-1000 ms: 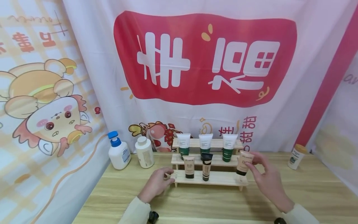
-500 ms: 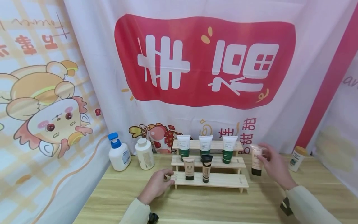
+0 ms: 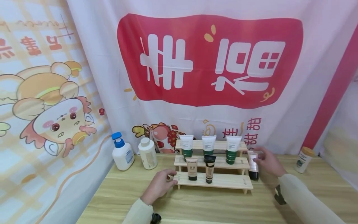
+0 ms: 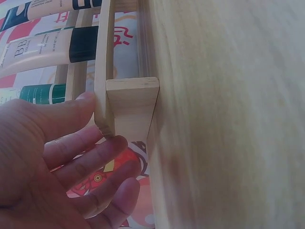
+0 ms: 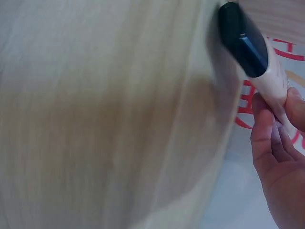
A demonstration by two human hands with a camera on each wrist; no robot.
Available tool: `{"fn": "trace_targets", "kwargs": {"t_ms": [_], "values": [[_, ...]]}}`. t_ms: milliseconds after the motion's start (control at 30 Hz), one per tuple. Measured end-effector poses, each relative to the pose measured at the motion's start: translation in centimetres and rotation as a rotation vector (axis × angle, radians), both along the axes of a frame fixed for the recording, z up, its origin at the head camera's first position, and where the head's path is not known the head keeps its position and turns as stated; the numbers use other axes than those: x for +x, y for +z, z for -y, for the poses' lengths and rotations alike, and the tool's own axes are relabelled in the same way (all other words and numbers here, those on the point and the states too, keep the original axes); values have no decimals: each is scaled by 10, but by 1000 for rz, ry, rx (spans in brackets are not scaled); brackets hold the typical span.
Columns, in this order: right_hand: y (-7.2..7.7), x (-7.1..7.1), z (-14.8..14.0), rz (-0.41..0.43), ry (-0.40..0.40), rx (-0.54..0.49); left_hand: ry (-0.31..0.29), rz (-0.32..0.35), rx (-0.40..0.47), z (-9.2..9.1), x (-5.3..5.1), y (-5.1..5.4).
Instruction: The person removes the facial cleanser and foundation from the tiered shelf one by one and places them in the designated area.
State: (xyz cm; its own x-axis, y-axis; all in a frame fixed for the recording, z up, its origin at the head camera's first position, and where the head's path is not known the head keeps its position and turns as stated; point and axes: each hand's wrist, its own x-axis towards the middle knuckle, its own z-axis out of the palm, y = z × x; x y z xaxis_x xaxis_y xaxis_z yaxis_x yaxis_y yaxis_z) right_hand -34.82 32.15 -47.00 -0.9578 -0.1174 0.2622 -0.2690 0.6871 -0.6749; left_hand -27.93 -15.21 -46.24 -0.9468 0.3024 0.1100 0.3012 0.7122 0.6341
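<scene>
The three-step wooden shelf stands on the table. My left hand pinches the left end of its lowest step, the thumb and fingertips on either side of the board. Beyond the shelf's right end, my right hand holds a beige tube by its upper end, black cap down; in the right wrist view the black cap is close to the table. A beige BB tube and a black-topped tube stand on the lowest step. Three white-and-green tubes stand on a higher step.
At the left are a white pump bottle with a blue top and a white capped bottle. Farther right stands a white bottle with a yellow-brown cap. A printed cloth hangs behind the table.
My right hand has carried the beige tube off the right end of the lowest step to the table area right of the shelf. The left hand has stayed at the shelf's left end.
</scene>
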Motion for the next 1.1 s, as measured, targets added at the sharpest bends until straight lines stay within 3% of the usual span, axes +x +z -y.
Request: {"fn": "trace_targets", "kwargs": {"t_ms": [233,800,1100], "values": [[-12,-8,3,85,-41,67,12,-12,-6,0,-2,-5],[-14,-8,1,171,-63,88,16,10,-14,-1,-2,-3],[-1,14,-7,25,-73,77,30,7,-18,0,-5,-5]]}}
